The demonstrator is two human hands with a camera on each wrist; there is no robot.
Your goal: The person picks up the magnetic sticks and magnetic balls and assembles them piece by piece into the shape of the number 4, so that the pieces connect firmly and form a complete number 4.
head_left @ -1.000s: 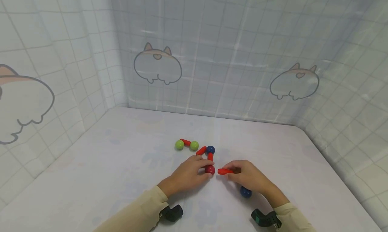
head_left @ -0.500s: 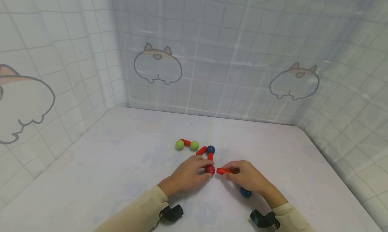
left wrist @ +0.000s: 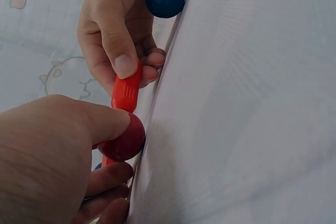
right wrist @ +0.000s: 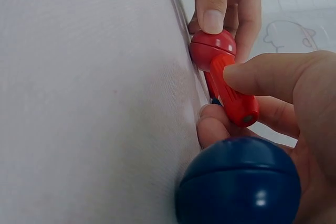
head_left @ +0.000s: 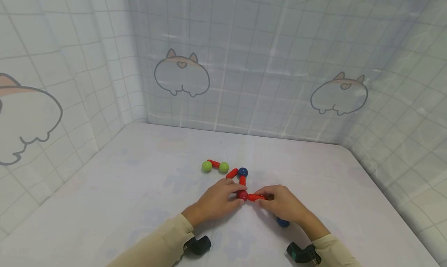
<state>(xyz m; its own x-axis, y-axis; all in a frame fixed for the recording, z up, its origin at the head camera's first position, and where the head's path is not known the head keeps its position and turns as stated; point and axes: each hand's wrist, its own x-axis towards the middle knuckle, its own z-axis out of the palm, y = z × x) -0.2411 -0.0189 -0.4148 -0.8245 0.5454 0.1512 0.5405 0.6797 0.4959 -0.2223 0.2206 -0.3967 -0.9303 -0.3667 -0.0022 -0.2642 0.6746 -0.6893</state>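
My left hand (head_left: 218,200) grips a dark red ball (head_left: 242,195) between thumb and fingers on the table. A red rod (head_left: 242,180) runs from that ball to a blue ball (head_left: 242,172) behind it. My right hand (head_left: 284,203) pinches another red rod (head_left: 256,197), its tip touching the ball's right side. The right wrist view shows this rod (right wrist: 231,93) against the red ball (right wrist: 212,49), with its near end bare. Beside my right hand lies a second blue ball (head_left: 283,222), large in the right wrist view (right wrist: 239,182).
One more red rod (head_left: 232,173) slants down-left from the far blue ball. Farther left, two green balls (head_left: 207,166) (head_left: 224,167) lie with a red rod (head_left: 214,163) between them. A patterned curtain (head_left: 244,65) rises behind the white table (head_left: 157,158).
My right hand has moved slightly left with its red rod, closing the gap to the dark red ball. My left hand has stayed in place around the ball.
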